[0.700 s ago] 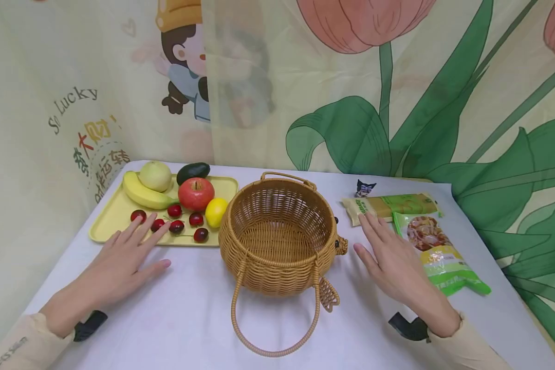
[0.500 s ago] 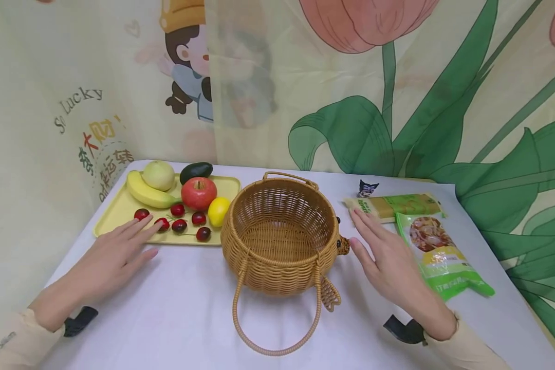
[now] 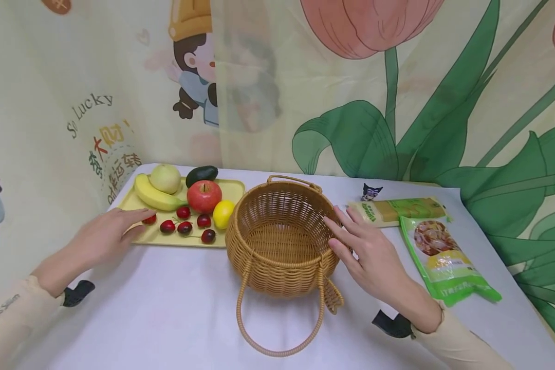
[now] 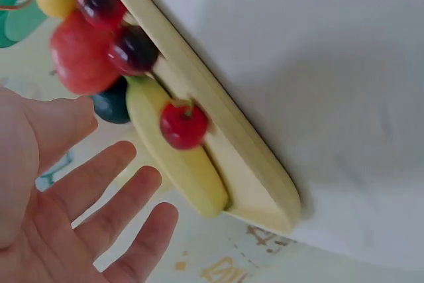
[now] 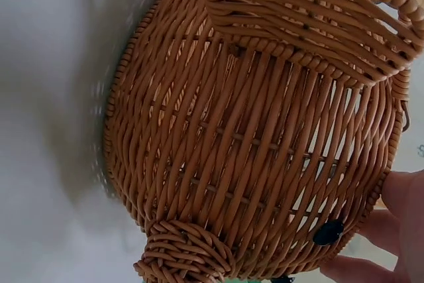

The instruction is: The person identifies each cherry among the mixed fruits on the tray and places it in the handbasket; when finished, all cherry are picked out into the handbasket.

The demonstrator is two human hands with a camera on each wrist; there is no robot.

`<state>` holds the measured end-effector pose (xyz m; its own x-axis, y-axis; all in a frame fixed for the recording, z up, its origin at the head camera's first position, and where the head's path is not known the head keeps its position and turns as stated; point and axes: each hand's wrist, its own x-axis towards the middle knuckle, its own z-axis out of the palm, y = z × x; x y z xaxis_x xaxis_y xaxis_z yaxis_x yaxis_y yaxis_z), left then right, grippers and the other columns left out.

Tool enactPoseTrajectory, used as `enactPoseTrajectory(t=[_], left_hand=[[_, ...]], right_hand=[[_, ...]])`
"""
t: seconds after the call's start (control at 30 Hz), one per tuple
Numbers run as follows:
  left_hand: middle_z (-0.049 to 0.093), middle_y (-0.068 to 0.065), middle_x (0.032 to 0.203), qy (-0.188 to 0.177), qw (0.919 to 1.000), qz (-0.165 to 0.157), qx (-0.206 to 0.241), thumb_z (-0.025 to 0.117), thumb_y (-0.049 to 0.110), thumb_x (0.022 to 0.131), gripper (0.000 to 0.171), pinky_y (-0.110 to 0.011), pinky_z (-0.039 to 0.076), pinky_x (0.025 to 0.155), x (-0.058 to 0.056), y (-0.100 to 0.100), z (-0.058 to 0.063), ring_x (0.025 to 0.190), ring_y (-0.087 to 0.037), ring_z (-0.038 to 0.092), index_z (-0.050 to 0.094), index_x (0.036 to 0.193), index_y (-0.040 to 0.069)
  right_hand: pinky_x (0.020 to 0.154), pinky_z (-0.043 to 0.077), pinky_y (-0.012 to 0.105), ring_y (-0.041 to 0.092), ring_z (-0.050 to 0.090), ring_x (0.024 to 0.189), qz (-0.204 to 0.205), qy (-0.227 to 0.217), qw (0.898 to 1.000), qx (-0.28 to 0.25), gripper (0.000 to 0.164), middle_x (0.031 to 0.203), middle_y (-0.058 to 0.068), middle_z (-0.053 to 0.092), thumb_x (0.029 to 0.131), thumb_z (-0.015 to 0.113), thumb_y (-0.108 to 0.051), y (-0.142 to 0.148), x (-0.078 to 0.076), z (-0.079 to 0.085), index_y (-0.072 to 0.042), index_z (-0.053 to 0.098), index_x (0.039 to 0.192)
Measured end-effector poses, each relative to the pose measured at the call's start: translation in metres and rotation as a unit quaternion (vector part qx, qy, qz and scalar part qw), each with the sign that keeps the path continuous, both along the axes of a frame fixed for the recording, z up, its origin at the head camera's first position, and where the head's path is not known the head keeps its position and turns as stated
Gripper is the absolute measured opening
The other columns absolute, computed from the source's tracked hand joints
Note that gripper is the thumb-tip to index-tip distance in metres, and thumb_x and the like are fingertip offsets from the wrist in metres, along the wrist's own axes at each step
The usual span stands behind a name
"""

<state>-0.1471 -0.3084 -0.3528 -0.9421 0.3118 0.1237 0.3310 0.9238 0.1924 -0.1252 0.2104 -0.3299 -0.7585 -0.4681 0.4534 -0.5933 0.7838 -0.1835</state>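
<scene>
Over the left front part of the yellow tray (image 3: 143,238), my left hand (image 3: 99,236) reaches with straight fingers and holds nothing. Its fingertips overlap the leftmost cherry (image 3: 150,220) in the head view; the left wrist view shows a gap between fingers and cherry (image 4: 184,125). A banana (image 4: 173,150) lies close by. My right hand (image 3: 374,257) is at the right rim of a wicker basket (image 3: 277,280), fingers extended and spread. In the right wrist view its fingertips (image 5: 379,230) are right at the basket's rim, and they cover its pig-like snout (image 5: 182,253) in the head view.
The tray also bears a pale round fruit (image 3: 165,178), an avocado (image 3: 202,175), an apple (image 3: 204,197), a lemon (image 3: 223,214) and several cherries. At right lie a noodle pack (image 3: 398,210), a green bag (image 3: 448,262) and a small dark figure (image 3: 371,192). The basket's handle (image 3: 279,353) hangs forward.
My right hand has moved left, from beside the basket to its rim. My left hand has drawn left across the tray's front toward the leftmost cherry. The head view has shifted slightly.
</scene>
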Motion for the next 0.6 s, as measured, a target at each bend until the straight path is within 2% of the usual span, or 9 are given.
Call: enactPoseTrajectory(t=[0.1, 0.17, 0.23, 0.4, 0.6], left_hand=[[0.076, -0.011, 0.095, -0.014, 0.9998, 0.008, -0.011, 0.071, 0.013, 0.094, 0.046, -0.046, 0.054, 0.064, -0.011, -0.006, 0.003, 0.087, -0.031, 0.068, 0.062, 0.139, 0.006], [0.068, -0.002, 0.078, -0.031, 0.9992, 0.017, -0.02, 0.069, 0.015, 0.096, 0.046, -0.037, 0.048, 0.057, -0.018, -0.008, 0.003, 0.076, -0.023, 0.061, 0.06, 0.14, 0.004], [0.057, 0.0, 0.068, -0.053, 0.9979, 0.029, -0.024, 0.067, 0.019, 0.097, 0.048, -0.033, 0.042, 0.054, -0.023, -0.009, 0.003, 0.069, -0.02, 0.055, 0.058, 0.142, 0.002], [0.052, 0.0, 0.066, -0.077, 0.9958, 0.036, -0.033, 0.064, 0.026, 0.099, 0.048, -0.033, 0.039, 0.056, -0.032, -0.01, -0.001, 0.069, -0.021, 0.053, 0.059, 0.141, 0.003], [0.049, 0.002, 0.062, -0.059, 0.9975, 0.029, -0.025, 0.069, 0.024, 0.096, 0.042, -0.031, 0.037, 0.057, -0.036, -0.003, -0.011, 0.066, -0.019, 0.05, 0.067, 0.135, 0.006]], right_hand=[[0.11, 0.041, 0.064, 0.041, 0.04, 0.149, -0.002, -0.014, 1.0, -0.003, 0.044, 0.157, 0.013, 0.049, 0.104, 0.06, -0.028, -0.001, -0.001, -0.001, -0.017, 0.058, 0.147], [0.111, 0.041, 0.063, 0.04, 0.04, 0.149, -0.005, -0.021, 1.0, -0.004, 0.044, 0.156, 0.013, 0.049, 0.104, 0.06, -0.029, 0.0, 0.0, -0.001, -0.016, 0.058, 0.146], [0.112, 0.041, 0.063, 0.039, 0.04, 0.149, -0.006, -0.026, 1.0, -0.004, 0.044, 0.156, 0.013, 0.049, 0.104, 0.06, -0.03, 0.0, -0.001, -0.001, -0.016, 0.058, 0.146], [0.112, 0.041, 0.063, 0.038, 0.04, 0.15, -0.007, -0.038, 0.999, -0.004, 0.044, 0.157, 0.013, 0.047, 0.104, 0.059, -0.031, -0.001, -0.001, -0.001, -0.017, 0.058, 0.147], [0.11, 0.042, 0.063, 0.038, 0.04, 0.15, -0.012, -0.046, 0.999, -0.004, 0.045, 0.158, 0.013, 0.046, 0.105, 0.059, -0.032, 0.0, 0.0, 0.0, -0.018, 0.058, 0.147]])
